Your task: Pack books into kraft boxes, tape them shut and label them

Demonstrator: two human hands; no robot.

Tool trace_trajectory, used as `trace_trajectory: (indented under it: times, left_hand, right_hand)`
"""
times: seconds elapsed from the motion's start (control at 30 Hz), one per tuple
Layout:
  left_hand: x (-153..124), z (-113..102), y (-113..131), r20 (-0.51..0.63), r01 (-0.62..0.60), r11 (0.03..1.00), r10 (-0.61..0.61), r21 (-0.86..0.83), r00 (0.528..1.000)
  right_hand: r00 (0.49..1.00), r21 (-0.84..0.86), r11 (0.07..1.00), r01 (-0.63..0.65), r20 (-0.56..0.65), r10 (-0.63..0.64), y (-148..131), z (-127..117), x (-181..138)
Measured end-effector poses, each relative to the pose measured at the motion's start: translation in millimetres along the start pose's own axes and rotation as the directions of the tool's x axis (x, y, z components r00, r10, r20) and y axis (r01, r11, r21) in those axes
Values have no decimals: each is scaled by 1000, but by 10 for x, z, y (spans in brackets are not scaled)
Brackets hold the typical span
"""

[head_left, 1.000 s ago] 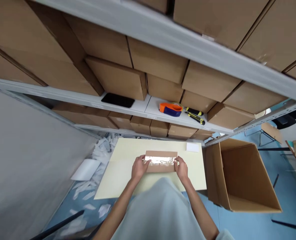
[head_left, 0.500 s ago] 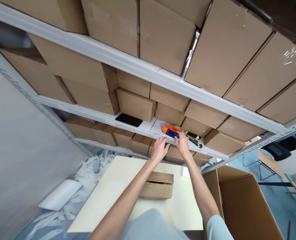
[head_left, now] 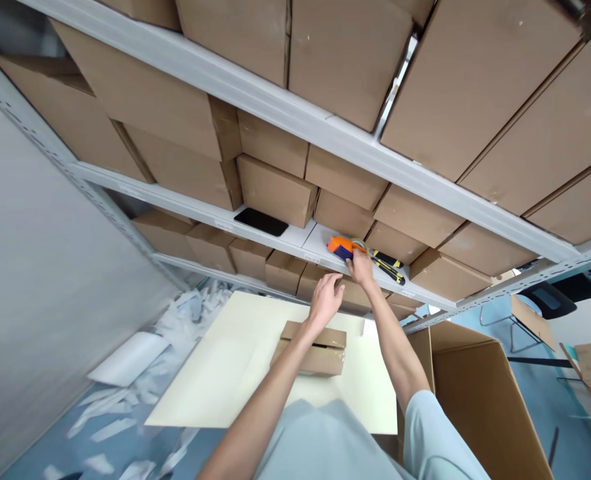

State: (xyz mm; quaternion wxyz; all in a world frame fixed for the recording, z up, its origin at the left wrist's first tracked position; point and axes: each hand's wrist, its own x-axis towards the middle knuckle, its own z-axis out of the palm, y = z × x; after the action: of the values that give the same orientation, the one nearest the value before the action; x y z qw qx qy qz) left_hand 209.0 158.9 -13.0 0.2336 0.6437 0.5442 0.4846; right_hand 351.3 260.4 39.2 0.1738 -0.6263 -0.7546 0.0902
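Observation:
An orange and dark blue tape dispenser (head_left: 339, 245) is at the front of the middle shelf. My right hand (head_left: 360, 267) has its fingers closed around the near end of it. To its right on the same shelf lie two black and yellow utility knives (head_left: 388, 269). My left hand (head_left: 327, 297), fingers loosely bent and thumb apart, hovers empty just below the shelf edge. Beneath my left forearm, a small cardboard box (head_left: 320, 360) rests on the pale tabletop (head_left: 210, 380), its top flaps meeting along a dark gap.
Cardboard boxes (head_left: 275, 190) fill the metal shelves in front of me. A black phone (head_left: 261, 221) lies on the middle shelf. A large open carton (head_left: 480, 387) stands right of the table. White paper scraps (head_left: 175, 333) cover the floor at left, beside the wall.
My left hand has drawn slightly down and away from the shelf edge. My right hand remains at the tape dispenser, with its grip now farther round it. The whole view has shifted slightly.

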Motion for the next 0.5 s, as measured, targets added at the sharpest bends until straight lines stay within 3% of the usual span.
trace_trajectory:
  times: [0.1, 0.23, 0.37, 0.5]
  left_hand:
    - [-182, -106, 40, -21, 65, 995, -66, -82, 998]
    - [-619, -190, 85, 31, 133, 974, -130, -185, 991]
    - [-1224, -246, 62, 150, 242, 952, -216, -188, 965]
    - [-1704, -343, 17, 272, 311, 941, -266, -136, 925]
  right_hand:
    - [996, 320, 947, -20, -80, 48, 27, 121, -463]
    - [989, 692, 719, -59, -57, 136, 9, 402, -1386]
    - [966, 818, 541, -196, 68, 249, -96, 657, -2236]
    - [933, 850, 420, -319, 204, 296, -147, 826, -2778]
